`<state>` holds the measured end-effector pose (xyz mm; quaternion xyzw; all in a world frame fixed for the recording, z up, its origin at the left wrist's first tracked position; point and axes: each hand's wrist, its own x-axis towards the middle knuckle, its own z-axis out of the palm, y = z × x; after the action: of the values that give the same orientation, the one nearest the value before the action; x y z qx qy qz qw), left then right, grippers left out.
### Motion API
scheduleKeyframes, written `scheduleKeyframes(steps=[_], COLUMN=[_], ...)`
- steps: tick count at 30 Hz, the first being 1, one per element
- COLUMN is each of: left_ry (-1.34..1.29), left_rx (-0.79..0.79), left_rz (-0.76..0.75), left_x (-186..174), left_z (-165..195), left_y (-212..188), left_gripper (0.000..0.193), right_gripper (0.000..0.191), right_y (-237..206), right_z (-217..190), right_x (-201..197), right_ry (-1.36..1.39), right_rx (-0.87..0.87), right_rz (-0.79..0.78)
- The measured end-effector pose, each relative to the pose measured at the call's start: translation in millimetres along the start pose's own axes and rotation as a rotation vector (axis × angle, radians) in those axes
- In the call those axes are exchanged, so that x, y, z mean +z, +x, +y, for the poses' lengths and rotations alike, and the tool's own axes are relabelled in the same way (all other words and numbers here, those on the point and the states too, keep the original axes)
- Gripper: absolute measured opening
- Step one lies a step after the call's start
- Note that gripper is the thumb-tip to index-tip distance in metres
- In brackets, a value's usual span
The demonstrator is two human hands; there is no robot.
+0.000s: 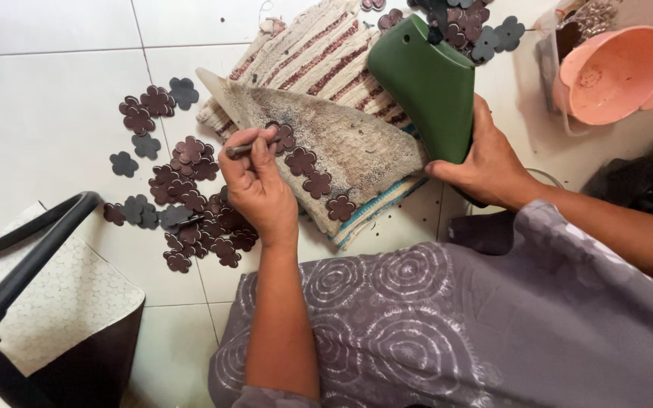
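So the left hand (pixel 255 189) is closed tight around a thin metal punch tool (pixel 245 148), fingers wrapped round the shaft, with the tip sitting on a dark brown flower-shaped leather cutout (pixel 284 137) near the upper left part of a triangular grey felt pad (pixel 357 147). The right hand (pixel 489 162) is clamped on the lower end of a chunky green block (pixel 431 87), which stands tilted over the pad's right edge. Three more brown flower pieces (pixel 317 183) lie in a row along the pad's lower edge. The pad rests on a folded striped cloth (pixel 319 53), which lies on the white tiled floor (pixel 47 98). Left of the cloth, a loose pile of brown and grey flower cutouts (pixel 183 189) is scattered over the tiles. A pink plastic bowl (pixel 614 72) sits at the top right corner, and a bag with a black handle (pixel 35 257) is at the bottom left.
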<state>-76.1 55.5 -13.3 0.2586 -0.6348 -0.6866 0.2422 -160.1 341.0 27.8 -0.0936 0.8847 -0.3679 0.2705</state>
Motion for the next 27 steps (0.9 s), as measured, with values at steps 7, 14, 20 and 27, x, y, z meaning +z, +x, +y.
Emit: scheduleKeyframes(steps=[7, 14, 20, 27], left_ry=[0.536, 0.595, 0.542, 0.564], left_rx=[0.214, 0.239, 0.223, 0.112], left_rz=[-0.094, -0.153, -0.103, -0.124], left_x=[2.4, 0.6, -2.6, -8.3], left_z=[17.5, 26.5, 24.6, 13.3], left_y=[2.7, 4.6, 9.7, 11.0], left_gripper=[0.012, 0.017, 0.020, 0.021], right_gripper=[0.109, 0.118, 0.114, 0.095], right_y=[-0.4, 1.5, -14.6, -32.1], right_z=[-4.0, -26.9, -81.3, -154.4], right_x=[-3.1, -10.9, -37.0, -61.3], right_ry=[-0.043, -0.203, -0.278, 0.088], right_rx=[-0.033, -0.075, -0.216, -0.875], right_rz=[-0.012, 0.018, -0.012, 0.079])
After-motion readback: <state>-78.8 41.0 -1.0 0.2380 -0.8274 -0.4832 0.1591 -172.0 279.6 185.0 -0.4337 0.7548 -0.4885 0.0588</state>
